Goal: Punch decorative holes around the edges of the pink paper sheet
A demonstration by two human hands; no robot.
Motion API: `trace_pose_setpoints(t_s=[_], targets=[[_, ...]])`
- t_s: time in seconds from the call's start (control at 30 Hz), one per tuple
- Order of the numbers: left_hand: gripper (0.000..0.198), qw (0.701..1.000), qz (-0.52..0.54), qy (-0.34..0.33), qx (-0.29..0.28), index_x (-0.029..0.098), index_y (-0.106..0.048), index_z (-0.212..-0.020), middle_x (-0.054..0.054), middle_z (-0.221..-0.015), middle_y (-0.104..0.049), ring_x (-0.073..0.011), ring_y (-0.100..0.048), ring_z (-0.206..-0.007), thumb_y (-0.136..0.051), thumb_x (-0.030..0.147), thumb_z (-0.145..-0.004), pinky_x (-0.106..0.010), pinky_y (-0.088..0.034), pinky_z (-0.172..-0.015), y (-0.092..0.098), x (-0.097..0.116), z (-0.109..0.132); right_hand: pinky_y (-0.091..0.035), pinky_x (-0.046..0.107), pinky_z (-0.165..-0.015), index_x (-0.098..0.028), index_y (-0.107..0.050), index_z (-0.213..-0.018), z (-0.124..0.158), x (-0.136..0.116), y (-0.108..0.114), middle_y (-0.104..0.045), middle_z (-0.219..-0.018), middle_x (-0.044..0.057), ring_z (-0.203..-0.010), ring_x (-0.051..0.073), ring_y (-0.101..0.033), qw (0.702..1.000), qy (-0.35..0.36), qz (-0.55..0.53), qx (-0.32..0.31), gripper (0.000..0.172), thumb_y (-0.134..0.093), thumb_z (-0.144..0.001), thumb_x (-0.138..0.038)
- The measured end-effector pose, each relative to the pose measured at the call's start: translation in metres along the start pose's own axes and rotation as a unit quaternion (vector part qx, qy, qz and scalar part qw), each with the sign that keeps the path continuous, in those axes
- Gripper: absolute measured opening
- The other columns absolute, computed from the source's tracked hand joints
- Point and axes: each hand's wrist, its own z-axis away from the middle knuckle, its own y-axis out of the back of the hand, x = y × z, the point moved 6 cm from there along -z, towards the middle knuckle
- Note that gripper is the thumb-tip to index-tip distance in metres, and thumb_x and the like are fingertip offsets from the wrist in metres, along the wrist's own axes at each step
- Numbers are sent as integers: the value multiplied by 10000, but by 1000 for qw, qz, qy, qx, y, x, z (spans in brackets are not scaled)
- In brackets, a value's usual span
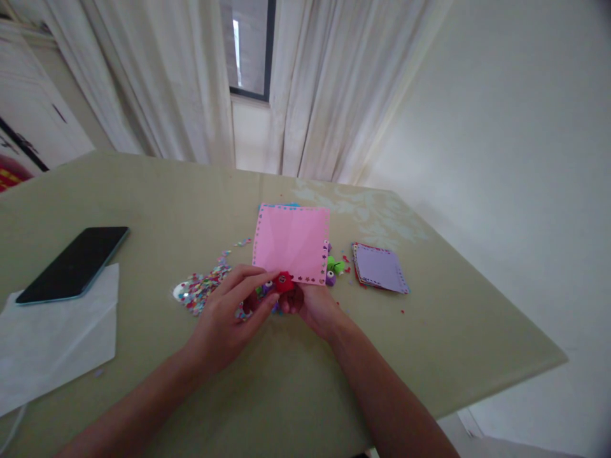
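Note:
A pink paper square [292,242] with small shapes punched along its edges is tilted up above the table. At its lower edge sits a small red paper punch [285,282]. My left hand [229,312] comes from the left, with index finger and thumb closed at this punch. My right hand [310,305] lies under the lower edge of the sheet, fingers curled round the underside of the punch; the sheet hides part of it. Behind my left fingers, another small purple-and-green punch [266,287] shows partly.
Colourful confetti [200,289] is heaped left of the sheet. Green [337,265] and purple [330,278] punches stand at its right edge. Further right lies a stack of punched squares, lilac on top [379,268]. A phone [76,264] rests on white paper [62,343] at left.

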Motion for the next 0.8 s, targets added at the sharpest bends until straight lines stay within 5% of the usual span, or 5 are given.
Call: trace_pose_setpoints(t_s=[0.3, 0.8], targets=[[264, 1000, -1, -4, 28, 236, -731, -1245, -28, -1138, -636, -58, -579, -658, -719, 194, -985, -213, -534, -596, 6, 3, -1, -366, 211, -450, -196, -717, -815, 3, -5, -3, -688, -640, -3, -472, 102, -533, 998, 2, -53, 21, 297, -793, -760, -478], [197, 1000, 8, 11, 22, 231, -720, -1200, -3, -1028, -673, -55, -527, -589, -695, 215, -1004, -204, -453, -530, 8, 3, -1, -382, 232, -462, -224, -691, -844, 7, -11, -4, -679, -690, -5, -524, 131, -545, 995, 9, -89, 36, 337, -871, -756, -496]])
